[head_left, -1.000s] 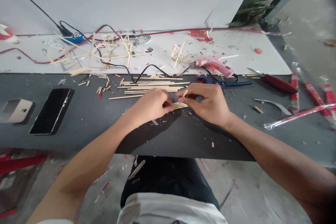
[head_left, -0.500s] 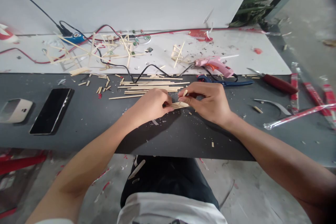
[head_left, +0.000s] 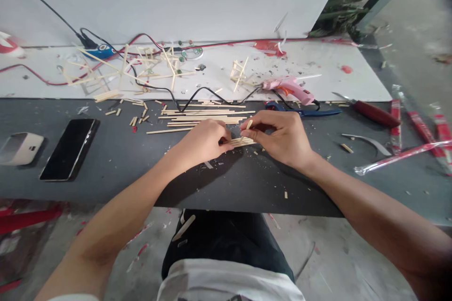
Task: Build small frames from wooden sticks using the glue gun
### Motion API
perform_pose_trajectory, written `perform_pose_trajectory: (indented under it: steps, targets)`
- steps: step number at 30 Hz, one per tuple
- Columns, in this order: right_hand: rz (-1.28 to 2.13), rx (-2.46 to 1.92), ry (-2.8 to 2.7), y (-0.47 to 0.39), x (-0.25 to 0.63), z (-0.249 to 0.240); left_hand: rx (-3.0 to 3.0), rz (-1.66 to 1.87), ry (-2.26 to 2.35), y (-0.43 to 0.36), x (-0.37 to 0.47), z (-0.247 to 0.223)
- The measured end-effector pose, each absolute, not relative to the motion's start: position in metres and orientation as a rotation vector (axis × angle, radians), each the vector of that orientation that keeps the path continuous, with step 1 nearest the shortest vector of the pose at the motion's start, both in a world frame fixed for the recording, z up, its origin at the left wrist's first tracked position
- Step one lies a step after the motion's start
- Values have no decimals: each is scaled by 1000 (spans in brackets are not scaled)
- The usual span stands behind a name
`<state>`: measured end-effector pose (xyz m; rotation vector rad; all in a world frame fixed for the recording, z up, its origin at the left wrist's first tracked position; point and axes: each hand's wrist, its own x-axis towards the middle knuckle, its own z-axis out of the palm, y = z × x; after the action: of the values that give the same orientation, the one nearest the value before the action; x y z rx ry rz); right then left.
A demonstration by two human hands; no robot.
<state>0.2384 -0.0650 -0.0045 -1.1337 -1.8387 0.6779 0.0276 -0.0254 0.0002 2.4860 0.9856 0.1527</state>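
Note:
Close to the middle of the dark table, my left hand is closed on the left ends of a few thin wooden sticks lying side by side. My right hand pinches a short wooden stick between thumb and fingers, its lower end at the held sticks. Just beyond both hands lies a row of long loose sticks, roughly parallel. Whether the short stick touches the ones below is too small to tell.
Behind are a pink glue gun, blue-handled pliers and stick frames on a white board. A phone and a white device lie left; a red-handled knife and red packets lie right.
The short stick in my right hand has tilted slightly and now stands a little more upright. My left hand has barely moved.

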Motion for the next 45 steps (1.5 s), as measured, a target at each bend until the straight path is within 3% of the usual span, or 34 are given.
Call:
perform_pose_trajectory:
  steps: [45]
  targets:
    - [566,-1213,-1929,-66,235,6,2497,124,991,-25,29,1]
